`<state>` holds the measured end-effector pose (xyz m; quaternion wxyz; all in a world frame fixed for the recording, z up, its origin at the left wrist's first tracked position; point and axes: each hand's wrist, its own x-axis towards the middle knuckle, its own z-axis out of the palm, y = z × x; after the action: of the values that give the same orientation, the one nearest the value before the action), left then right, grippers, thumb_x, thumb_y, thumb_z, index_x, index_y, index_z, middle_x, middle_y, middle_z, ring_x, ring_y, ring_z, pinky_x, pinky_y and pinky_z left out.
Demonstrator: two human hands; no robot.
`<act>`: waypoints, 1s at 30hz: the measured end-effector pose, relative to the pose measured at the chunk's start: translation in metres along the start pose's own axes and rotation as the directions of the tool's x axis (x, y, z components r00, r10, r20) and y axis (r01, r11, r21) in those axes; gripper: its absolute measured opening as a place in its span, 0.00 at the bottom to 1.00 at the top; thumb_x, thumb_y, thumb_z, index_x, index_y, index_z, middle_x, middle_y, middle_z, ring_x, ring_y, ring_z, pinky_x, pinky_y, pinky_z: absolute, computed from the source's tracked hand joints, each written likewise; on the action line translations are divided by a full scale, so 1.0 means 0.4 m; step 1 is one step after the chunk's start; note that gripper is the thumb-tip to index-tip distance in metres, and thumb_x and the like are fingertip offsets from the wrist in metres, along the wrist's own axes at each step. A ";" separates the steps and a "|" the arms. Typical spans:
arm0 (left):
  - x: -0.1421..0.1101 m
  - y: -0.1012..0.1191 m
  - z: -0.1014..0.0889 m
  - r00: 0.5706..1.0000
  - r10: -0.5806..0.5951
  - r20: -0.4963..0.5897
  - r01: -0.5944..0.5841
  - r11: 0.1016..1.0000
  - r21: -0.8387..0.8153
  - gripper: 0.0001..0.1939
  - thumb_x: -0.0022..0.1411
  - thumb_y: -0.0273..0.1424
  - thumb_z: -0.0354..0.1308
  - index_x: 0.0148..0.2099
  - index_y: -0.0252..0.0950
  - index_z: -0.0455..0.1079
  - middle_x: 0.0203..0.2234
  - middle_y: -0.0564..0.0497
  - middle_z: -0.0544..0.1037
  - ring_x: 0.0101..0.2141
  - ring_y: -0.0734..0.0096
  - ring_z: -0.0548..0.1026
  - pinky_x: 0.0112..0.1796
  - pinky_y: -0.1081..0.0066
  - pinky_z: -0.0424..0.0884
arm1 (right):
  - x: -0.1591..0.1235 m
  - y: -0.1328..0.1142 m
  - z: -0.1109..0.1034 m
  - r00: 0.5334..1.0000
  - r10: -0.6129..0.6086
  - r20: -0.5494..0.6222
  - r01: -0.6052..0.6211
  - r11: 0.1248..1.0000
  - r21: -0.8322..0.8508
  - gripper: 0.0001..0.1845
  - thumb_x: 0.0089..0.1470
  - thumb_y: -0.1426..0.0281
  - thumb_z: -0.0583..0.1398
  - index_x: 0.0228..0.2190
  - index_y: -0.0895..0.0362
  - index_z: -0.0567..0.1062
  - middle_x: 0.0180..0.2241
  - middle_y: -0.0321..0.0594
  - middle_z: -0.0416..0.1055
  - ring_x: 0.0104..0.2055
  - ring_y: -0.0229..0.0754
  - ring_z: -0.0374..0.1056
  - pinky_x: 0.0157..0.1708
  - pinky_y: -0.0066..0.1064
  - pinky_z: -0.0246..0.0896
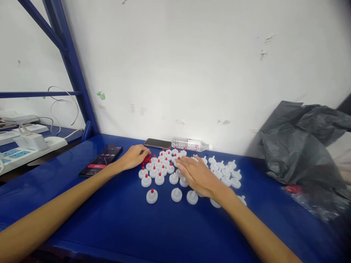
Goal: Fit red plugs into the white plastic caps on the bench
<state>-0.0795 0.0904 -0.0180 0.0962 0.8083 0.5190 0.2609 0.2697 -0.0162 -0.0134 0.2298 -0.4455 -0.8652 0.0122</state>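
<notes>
1. The left grip (136,156) curls down at the small red tips (147,159) on the tabletop (131,226); whether it pinches one, I cannot tell.
2. The right grip (201,177) stretches over white caps, fingertips beside a red-tipped one; any pinch is hidden.
3. Red-tipped caps (146,181) stand mostly between both grips; plain caps (236,183) stand rightward.

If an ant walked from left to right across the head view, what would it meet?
White power strip, phone showing a timer, left hand, dark phone, right hand, grey plastic bag.
</notes>
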 end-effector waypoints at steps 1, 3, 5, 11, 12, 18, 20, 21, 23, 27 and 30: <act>-0.001 0.002 -0.001 1.000 -0.006 0.010 0.006 1.000 -0.006 0.28 0.84 0.47 0.53 0.41 0.41 0.90 0.47 0.39 0.96 0.51 0.42 0.94 0.59 0.52 0.87 | 0.002 0.000 -0.003 0.999 -0.002 -0.046 0.001 1.000 -0.015 0.27 0.91 0.62 0.55 0.68 0.40 0.93 0.71 0.42 0.92 0.78 0.65 0.86 0.85 0.72 0.75; -0.003 0.005 -0.003 0.999 -0.020 0.035 0.021 1.000 -0.019 0.30 0.86 0.48 0.50 0.44 0.40 0.90 0.50 0.39 0.97 0.53 0.42 0.94 0.61 0.52 0.86 | 0.007 -0.001 -0.010 0.989 0.001 -0.150 -0.008 0.999 -0.044 0.21 0.89 0.62 0.61 0.65 0.42 0.94 0.66 0.46 0.95 0.72 0.67 0.90 0.81 0.71 0.80; -0.004 0.008 -0.006 0.999 -0.026 0.039 0.027 0.999 -0.031 0.32 0.88 0.48 0.47 0.47 0.40 0.90 0.52 0.39 0.97 0.55 0.43 0.93 0.63 0.53 0.85 | 0.010 -0.004 -0.016 0.973 0.004 -0.231 -0.020 0.998 -0.064 0.16 0.86 0.63 0.65 0.62 0.46 0.94 0.62 0.50 0.96 0.65 0.67 0.92 0.75 0.68 0.85; -0.021 0.036 -0.031 0.996 0.044 -0.073 -0.044 0.999 -0.004 0.31 0.92 0.45 0.44 0.58 0.36 0.87 0.61 0.34 0.93 0.65 0.42 0.87 0.75 0.44 0.78 | 0.007 -0.026 -0.012 0.964 -0.064 -0.258 0.050 0.997 -0.061 0.16 0.86 0.71 0.61 0.60 0.50 0.89 0.59 0.51 0.94 0.53 0.57 0.93 0.54 0.51 0.93; -0.028 0.046 -0.036 0.988 0.095 -0.124 -0.092 0.995 0.028 0.29 0.92 0.44 0.45 0.59 0.36 0.87 0.62 0.33 0.92 0.65 0.41 0.86 0.75 0.42 0.78 | 0.007 -0.031 -0.007 0.962 -0.080 -0.262 0.065 0.996 -0.063 0.16 0.85 0.71 0.62 0.62 0.49 0.88 0.59 0.51 0.95 0.53 0.58 0.93 0.55 0.52 0.93; -0.085 0.118 -0.021 0.807 0.530 -0.261 -0.498 0.848 0.180 0.21 0.94 0.43 0.54 0.62 0.40 0.87 0.57 0.38 0.89 0.57 0.44 0.83 0.64 0.45 0.82 | 0.014 -0.061 0.022 0.904 -0.252 -0.344 0.235 0.968 -0.092 0.14 0.79 0.73 0.71 0.61 0.51 0.84 0.52 0.47 0.96 0.51 0.57 0.94 0.56 0.48 0.92; -0.099 0.136 -0.002 0.745 0.636 -0.198 -0.608 0.771 0.189 0.19 0.94 0.44 0.57 0.60 0.41 0.86 0.52 0.40 0.88 0.52 0.47 0.82 0.59 0.49 0.81 | 0.016 -0.068 0.026 0.859 -0.336 -0.386 0.324 0.941 -0.098 0.12 0.79 0.74 0.72 0.59 0.51 0.83 0.49 0.44 0.96 0.49 0.55 0.94 0.54 0.44 0.92; -0.104 0.143 0.006 0.725 0.668 -0.167 -0.642 0.743 0.189 0.18 0.95 0.44 0.57 0.58 0.41 0.85 0.50 0.41 0.87 0.50 0.49 0.81 0.57 0.50 0.80 | 0.016 -0.071 0.025 0.830 -0.380 -0.407 0.371 0.923 -0.105 0.11 0.79 0.74 0.72 0.58 0.51 0.83 0.48 0.44 0.95 0.48 0.54 0.94 0.53 0.43 0.92; -0.109 0.153 0.018 0.692 0.711 -0.122 -0.687 0.701 0.190 0.19 0.97 0.42 0.54 0.55 0.41 0.82 0.46 0.43 0.85 0.45 0.52 0.78 0.52 0.53 0.76 | 0.018 -0.075 0.022 0.770 -0.454 -0.448 0.449 0.885 -0.125 0.08 0.81 0.73 0.71 0.56 0.51 0.83 0.46 0.43 0.95 0.46 0.52 0.94 0.50 0.41 0.92; -0.108 0.169 0.021 0.695 0.711 -0.103 -0.702 0.703 0.112 0.26 1.00 0.40 0.45 0.45 0.43 0.74 0.37 0.48 0.79 0.39 0.55 0.70 0.46 0.55 0.69 | 0.028 -0.084 0.011 0.714 -0.513 -0.476 0.490 0.852 -0.183 0.05 0.85 0.72 0.69 0.54 0.50 0.84 0.46 0.41 0.95 0.45 0.47 0.93 0.49 0.39 0.92; -0.105 0.185 0.018 0.804 0.585 -0.102 -0.594 0.789 -0.154 0.32 1.00 0.50 0.45 0.38 0.44 0.65 0.31 0.53 0.73 0.34 0.58 0.66 0.43 0.56 0.68 | 0.037 -0.086 0.006 0.656 -0.618 -0.434 0.521 0.786 -0.333 0.12 0.84 0.78 0.65 0.54 0.50 0.86 0.51 0.42 0.96 0.52 0.46 0.94 0.56 0.38 0.92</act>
<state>-0.0311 0.0211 -0.0061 0.0690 0.9111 0.2177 0.3431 0.2351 -0.0251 -0.0020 0.4060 -0.1552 -0.8624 -0.2596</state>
